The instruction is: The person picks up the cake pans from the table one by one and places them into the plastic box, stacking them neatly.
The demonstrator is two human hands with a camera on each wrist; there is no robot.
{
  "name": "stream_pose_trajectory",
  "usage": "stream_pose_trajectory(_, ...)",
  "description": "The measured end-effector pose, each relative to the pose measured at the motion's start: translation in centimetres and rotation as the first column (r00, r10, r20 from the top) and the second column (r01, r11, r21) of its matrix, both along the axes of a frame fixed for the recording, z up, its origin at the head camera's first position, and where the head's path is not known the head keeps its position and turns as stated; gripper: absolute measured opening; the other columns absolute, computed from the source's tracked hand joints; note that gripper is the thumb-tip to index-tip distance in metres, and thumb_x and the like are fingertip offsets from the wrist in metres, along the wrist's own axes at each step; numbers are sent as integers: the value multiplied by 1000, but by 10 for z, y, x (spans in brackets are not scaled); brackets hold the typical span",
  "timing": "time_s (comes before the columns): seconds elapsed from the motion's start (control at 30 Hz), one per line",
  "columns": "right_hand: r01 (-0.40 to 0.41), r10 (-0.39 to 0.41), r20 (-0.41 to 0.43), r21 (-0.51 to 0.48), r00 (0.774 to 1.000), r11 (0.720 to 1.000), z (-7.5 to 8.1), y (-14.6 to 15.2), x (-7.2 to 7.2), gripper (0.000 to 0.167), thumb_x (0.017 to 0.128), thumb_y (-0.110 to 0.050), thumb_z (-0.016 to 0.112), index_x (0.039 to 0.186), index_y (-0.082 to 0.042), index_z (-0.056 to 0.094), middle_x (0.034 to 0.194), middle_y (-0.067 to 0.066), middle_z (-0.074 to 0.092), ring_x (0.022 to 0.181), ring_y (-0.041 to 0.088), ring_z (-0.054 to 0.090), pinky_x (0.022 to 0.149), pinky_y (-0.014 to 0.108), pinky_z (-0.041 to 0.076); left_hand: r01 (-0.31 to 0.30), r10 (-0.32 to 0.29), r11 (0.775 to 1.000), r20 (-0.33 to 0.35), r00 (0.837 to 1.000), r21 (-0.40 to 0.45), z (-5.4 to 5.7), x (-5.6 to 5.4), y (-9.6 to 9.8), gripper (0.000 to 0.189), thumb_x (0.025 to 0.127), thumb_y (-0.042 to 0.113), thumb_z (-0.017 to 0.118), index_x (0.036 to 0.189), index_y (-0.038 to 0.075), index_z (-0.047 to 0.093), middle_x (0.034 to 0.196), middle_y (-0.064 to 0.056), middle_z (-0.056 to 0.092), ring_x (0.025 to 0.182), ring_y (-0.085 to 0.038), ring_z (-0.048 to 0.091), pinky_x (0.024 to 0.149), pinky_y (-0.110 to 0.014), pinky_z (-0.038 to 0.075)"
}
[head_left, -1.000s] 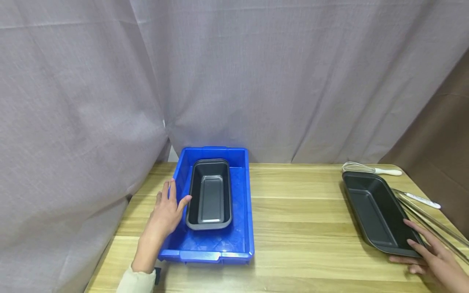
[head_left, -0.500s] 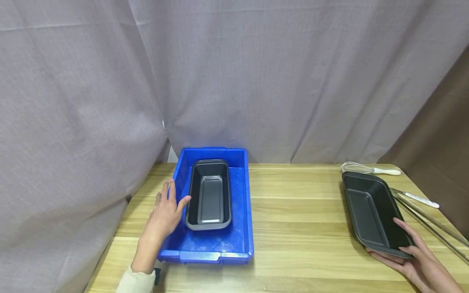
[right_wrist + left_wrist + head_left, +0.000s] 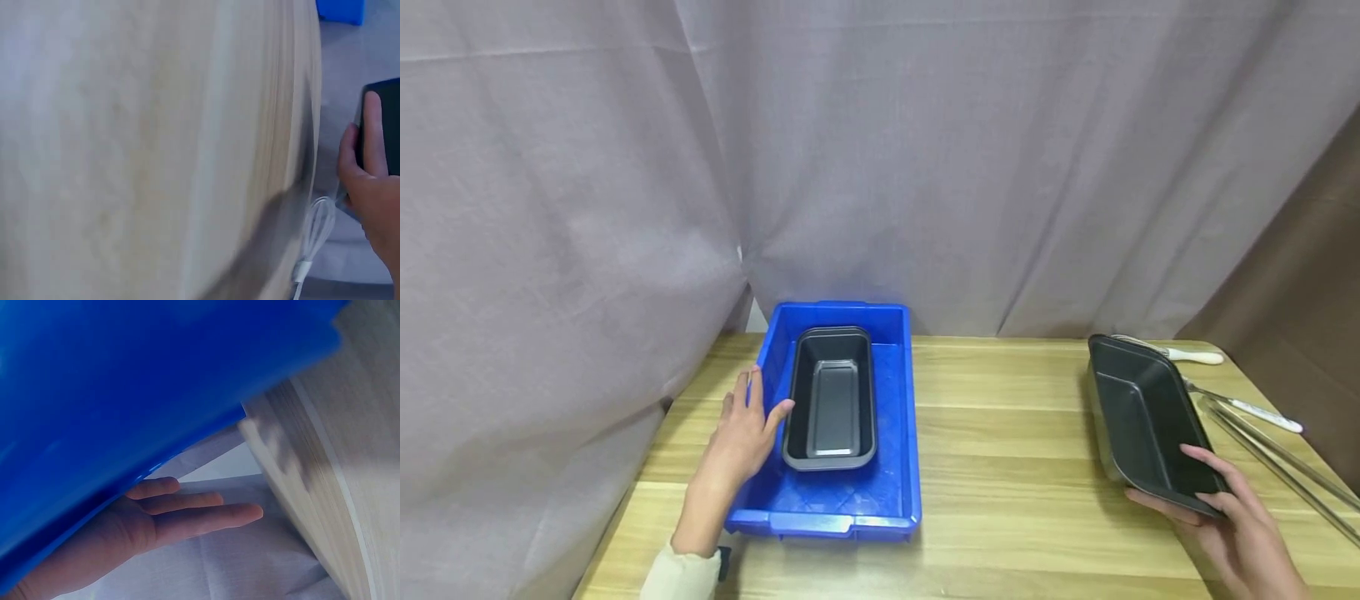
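Note:
A dark loaf pan (image 3: 1138, 425) is tilted above the right part of the table, its near end held by my right hand (image 3: 1243, 521). The thumb side reaches over the rim into the pan while other fingers lie under it. My left hand (image 3: 733, 442) rests over the left wall of a blue plastic bin (image 3: 808, 523), thumb inside. Along the bin's outer side, its fingers (image 3: 206, 517) extend straight in the left wrist view. Inside the bin a second dark loaf pan (image 3: 833, 408) sits upright.
Behind the held pan a whisk (image 3: 1195, 357) is partly hidden. A utensil with a white patterned handle (image 3: 1266, 412) and long metal tongs-like strips (image 3: 1285, 467) lie at the right on the wooden table (image 3: 1000, 467). A grey curtain (image 3: 962, 167) hangs behind.
My right hand has moved the loaf pan left and tilted it up, so it now covers much of the whisk. The left hand and the bin stay in place.

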State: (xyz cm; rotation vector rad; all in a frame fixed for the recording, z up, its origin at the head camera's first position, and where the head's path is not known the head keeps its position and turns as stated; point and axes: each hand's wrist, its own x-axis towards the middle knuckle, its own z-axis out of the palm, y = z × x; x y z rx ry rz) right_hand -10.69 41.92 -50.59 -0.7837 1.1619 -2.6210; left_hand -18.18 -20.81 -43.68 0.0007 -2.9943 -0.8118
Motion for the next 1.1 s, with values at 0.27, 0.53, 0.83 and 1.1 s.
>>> stream_pose_trajectory(0.27, 282, -229, -172, 438, 958, 853, 15, -39, 3, 72, 109, 20, 19, 170, -12, 39, 152, -8, 51, 72, 11, 53, 48, 39, 21, 5, -5, 1000, -21, 1000, 2, 0, -1, -1, 84, 118, 45, 47, 172, -9, 12, 176, -38, 16, 156, -70, 25, 112, -84, 38)
stream_pose_trajectory(0.53, 493, -405, -319, 737, 857, 463, 32, -86, 9, 69, 109, 11, 46, 169, -22, 39, 147, -15, 39, 57, 19, 29, 50, 39, 26, 3, -3, 1000, -19, 1000, -1, -1, -1, -1, 85, 118, 46, 47, 172, -9, 10, 176, -38, 15, 156, -69, 25, 112, -84, 38)
stream_pose_trajectory(0.83, 445, -470, -262, 831, 843, 335, 52, -117, 8, 61, 111, -2, 56, 157, -40, 47, 75, -15, 38, 56, 16, 35, 52, 38, 32, 7, -7, 1000, -16, 1000, 3, -1, 0, -1, 85, 118, 46, 47, 172, -9, 11, 176, -39, 16, 155, -70, 25, 113, -84, 37)
stream_pose_trajectory(1.1, 321, -467, -33, 768, 884, 554, 64, -144, 0, 54, 110, 1, 54, 145, -40, 50, 69, -9, 29, 56, 22, 20, 49, 37, 21, 11, -11, 1000, -25, 1000, -1, 0, 0, -1, 84, 118, 46, 46, 171, -9, 12, 176, -39, 16, 154, -71, 26, 113, -83, 38)
